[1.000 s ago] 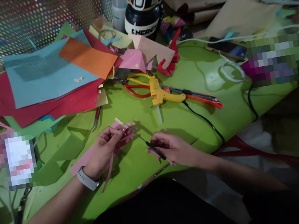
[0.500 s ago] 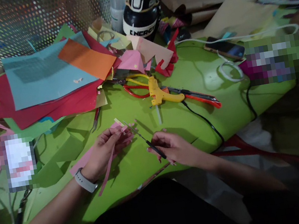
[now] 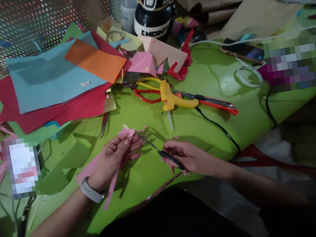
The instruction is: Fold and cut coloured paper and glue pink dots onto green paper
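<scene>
At the near middle of a green desk (image 3: 133, 114), two bare hands work close together. The left hand (image 3: 115, 152), with one grey watch (image 3: 91, 190) at its wrist, pinches one pink paper strip (image 3: 111, 191) between thumb and fingers. The strip's long loose tail slants from the far right down to the near left. The right hand (image 3: 188, 154) is curled around the black handles of one pair of scissors (image 3: 171, 159), just right of the left hand. Their long axis runs from near right to far left, and the tips point far left, beside the pinched paper; whether they touch it cannot be told. A few tiny pink scraps (image 3: 142, 130) lie near the tips.

Farther back lie one yellow glue gun (image 3: 169, 96), one orange-and-black cutter (image 3: 219, 106) and one pair of tweezers (image 3: 104, 123). At far left, one orange sheet (image 3: 95, 60) overlaps one blue sheet (image 3: 48, 80). Two bottles (image 3: 154, 12), one black and one clear, stand at the far middle.
</scene>
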`<control>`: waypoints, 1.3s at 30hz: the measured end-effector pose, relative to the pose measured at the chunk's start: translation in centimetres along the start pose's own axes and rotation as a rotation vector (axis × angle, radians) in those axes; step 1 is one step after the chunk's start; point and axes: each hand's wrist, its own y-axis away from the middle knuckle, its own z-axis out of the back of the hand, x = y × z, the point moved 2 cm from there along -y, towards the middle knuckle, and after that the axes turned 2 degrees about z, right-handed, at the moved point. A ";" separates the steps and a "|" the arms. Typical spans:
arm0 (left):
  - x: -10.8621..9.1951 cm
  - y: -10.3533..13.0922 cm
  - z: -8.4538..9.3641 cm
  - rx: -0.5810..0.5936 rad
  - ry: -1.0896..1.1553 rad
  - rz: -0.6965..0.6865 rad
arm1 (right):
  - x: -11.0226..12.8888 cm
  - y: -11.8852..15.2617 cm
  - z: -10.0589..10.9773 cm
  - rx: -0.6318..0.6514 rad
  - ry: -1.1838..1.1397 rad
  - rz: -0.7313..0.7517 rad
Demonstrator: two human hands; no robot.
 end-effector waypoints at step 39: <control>-0.4 0.2 0.0 0.048 -0.089 0.090 | -0.9 0.0 0.2 -0.099 -0.046 0.035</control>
